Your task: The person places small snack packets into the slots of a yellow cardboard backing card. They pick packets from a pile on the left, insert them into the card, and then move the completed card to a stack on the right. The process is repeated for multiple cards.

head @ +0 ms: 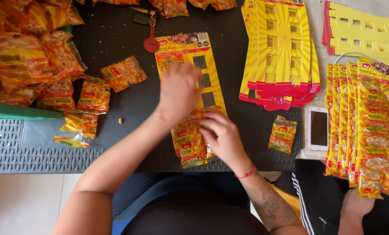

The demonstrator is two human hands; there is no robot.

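A long yellow display card [190, 48] with square cut-out windows lies on the dark table [116, 35] in front of me. Several small orange snack packets [191, 143] are fixed along its near end. My left hand [179, 91] presses on the middle of the card, fingers bent, covering a packet there. My right hand [220, 135] pinches a packet at the card's right edge, just below the left hand. A red thread circles my right wrist.
A heap of loose packets [25, 56] fills the left, with strays [124, 73] nearby. Blank yellow cards [281, 48] are stacked at right, a phone [319, 128] and one packet [282, 134] beside them. Filled cards [368, 126] rest by another person's hand [355, 202]. A red key fob [151, 42] lies at the back.
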